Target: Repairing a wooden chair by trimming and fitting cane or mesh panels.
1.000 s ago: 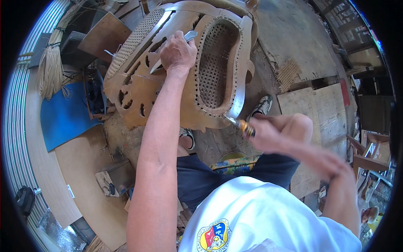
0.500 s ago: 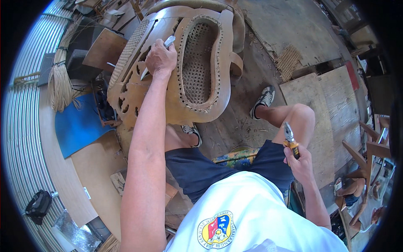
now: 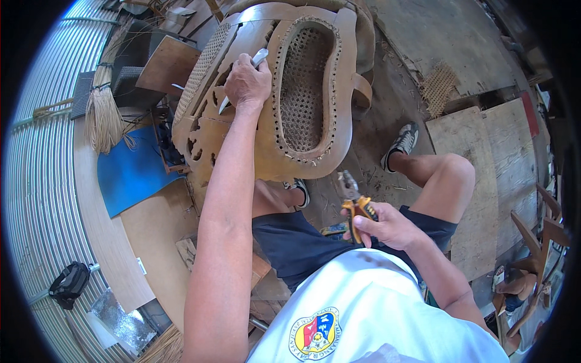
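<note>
My left hand (image 3: 247, 83) is closed round a slim whitish tool (image 3: 261, 57); one end sticks up past the thumb and a pointed end shows below the fist. It rests on a varnished wooden furniture piece (image 3: 254, 148) with carved cutouts. Beside that hand is a long rounded opening edged with small holes, with woven cane mesh (image 3: 301, 103) visible inside it. My right hand (image 3: 387, 227) grips pliers (image 3: 357, 202) with yellow and black handles, held above my lap, apart from the wood. The pliers' jaws point toward the furniture piece.
Bundled cane strands (image 3: 104, 118) hang at the left by a corrugated wall. A blue sheet (image 3: 130, 172) lies below them. Scraps of woven cane (image 3: 438, 91) and plywood boards (image 3: 469, 175) lie on the right. Another person's leg (image 3: 517, 284) shows at the lower right.
My right hand has brought the pliers leftward and up, from beside my knee to above my lap, nearer the furniture piece. My left hand keeps its grip and place on the wood.
</note>
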Tool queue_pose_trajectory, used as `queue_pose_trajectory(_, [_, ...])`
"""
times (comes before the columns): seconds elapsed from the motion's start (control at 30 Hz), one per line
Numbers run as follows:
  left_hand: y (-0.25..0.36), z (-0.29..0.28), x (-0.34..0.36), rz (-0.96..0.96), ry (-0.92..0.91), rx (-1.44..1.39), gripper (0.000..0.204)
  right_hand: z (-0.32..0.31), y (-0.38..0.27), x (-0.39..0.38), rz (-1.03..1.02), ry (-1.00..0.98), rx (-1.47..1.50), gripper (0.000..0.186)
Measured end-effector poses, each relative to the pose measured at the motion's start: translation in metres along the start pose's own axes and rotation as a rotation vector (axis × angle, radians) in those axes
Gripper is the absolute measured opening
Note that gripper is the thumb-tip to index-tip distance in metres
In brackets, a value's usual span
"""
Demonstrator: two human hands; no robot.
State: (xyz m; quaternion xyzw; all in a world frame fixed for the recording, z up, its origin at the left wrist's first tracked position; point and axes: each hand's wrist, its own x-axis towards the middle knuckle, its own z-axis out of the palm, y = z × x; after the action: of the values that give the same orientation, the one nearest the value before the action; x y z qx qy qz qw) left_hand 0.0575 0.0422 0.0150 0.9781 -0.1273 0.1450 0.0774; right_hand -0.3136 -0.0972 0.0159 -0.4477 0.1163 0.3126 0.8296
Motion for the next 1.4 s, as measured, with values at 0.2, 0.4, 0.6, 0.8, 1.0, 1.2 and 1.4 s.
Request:
queue_pose_trajectory(0.2, [0.001, 0.001, 0.000, 0.000, 0.000, -0.006, 0.032, 0.022, 0.004, 0.048, 0.093, -0.224, 0.296, 0.053])
queue_pose_trajectory(0.4, [-0.002, 0.003, 0.000, 0.001, 0.023, -0.050, 0.033, 0.028, 0.015, 0.088, 0.094, -0.335, 0.545, 0.037])
queue_pose_trajectory(0.6, [-0.001, 0.002, 0.000, 0.021, 0.020, -0.045, 0.033, 0.029, 0.023, 0.105, 0.083, -0.330, 0.639, 0.055])
queue_pose_trajectory(0.8, [-0.004, 0.002, -0.002, 0.014, 0.018, -0.039, 0.032, 0.038, 0.020, 0.110, 0.081, -0.340, 0.723, 0.051])
queue_pose_trajectory(1.0, [0.003, 0.001, 0.000, 0.007, 0.013, -0.063, 0.032, 0.065, 0.027, 0.110, 0.072, -0.093, 0.739, 0.042])
queue_pose_trajectory(1.2, [-0.003, 0.002, 0.002, 0.009, 0.019, -0.042, 0.033, 0.070, 0.026, 0.116, 0.071, -0.051, 0.781, 0.034])
queue_pose_trajectory(1.4, [0.000, 0.002, 0.001, 0.005, 0.006, -0.053, 0.033, 0.047, 0.034, 0.116, 0.061, -0.427, 0.966, 0.029])
